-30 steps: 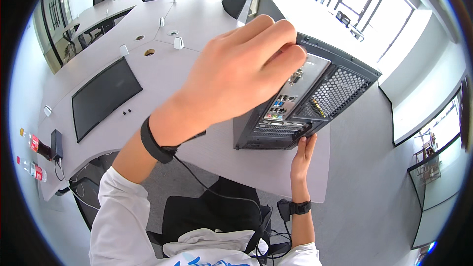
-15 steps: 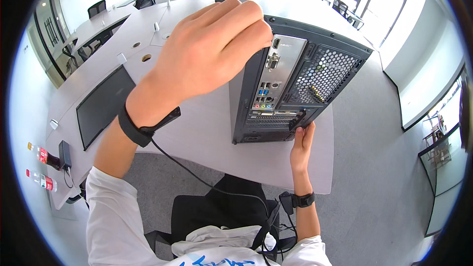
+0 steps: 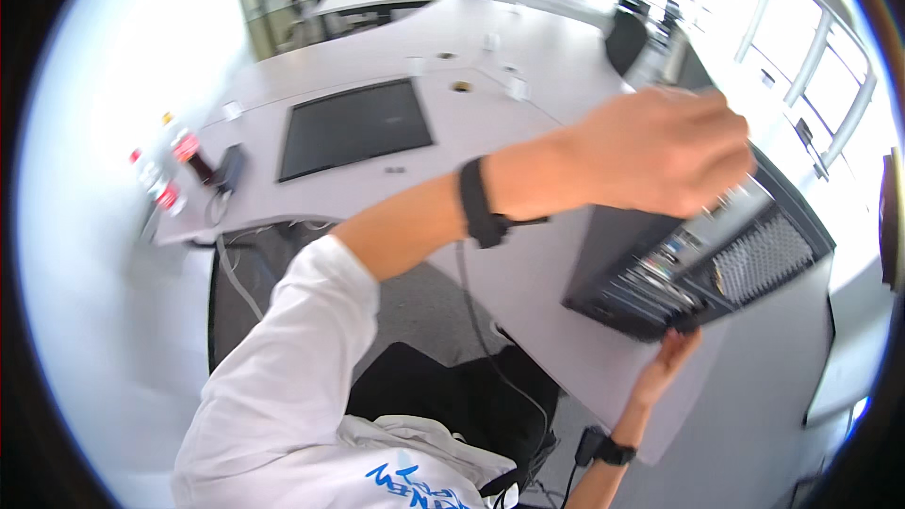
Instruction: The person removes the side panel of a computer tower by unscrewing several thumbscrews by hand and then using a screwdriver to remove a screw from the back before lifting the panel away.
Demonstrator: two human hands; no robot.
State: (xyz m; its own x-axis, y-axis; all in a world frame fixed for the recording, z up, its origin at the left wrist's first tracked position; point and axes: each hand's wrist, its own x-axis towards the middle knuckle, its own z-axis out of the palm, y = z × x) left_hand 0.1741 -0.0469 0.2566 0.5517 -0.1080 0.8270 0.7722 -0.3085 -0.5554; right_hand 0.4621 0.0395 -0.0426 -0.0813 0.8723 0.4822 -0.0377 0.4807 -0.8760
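Observation:
A dark computer tower (image 3: pixel 603 259) stands at the right part of the desk, its back panel with ports and a honeycomb vent facing me. My left hand (image 3: pixel 660 155) reaches across to the tower's upper edge, fingers curled against it; the fingertips are hidden and motion smears the hand. Low down, at the bottom edge of the back panel, my right hand (image 3: pixel 667 363) grips the case with its fingers partly underneath. Both wrists wear black straps. A black cable (image 3: pixel 485 344) runs down from my left wrist.
On the pale desk (image 3: pixel 490 165) a dark monitor (image 3: pixel 358 129) lies flat, screen upward. Two bottles stand at the left, one of dark drink (image 3: pixel 191 149) and one clear (image 3: pixel 156 184), beside a black box-shaped adapter (image 3: pixel 229 168) with a cable. A black chair (image 3: pixel 405 377) is below me.
The view has swung to the left, so the tower, the monitor and the bottles all sit farther right in the picture. Both hands stay at the tower.

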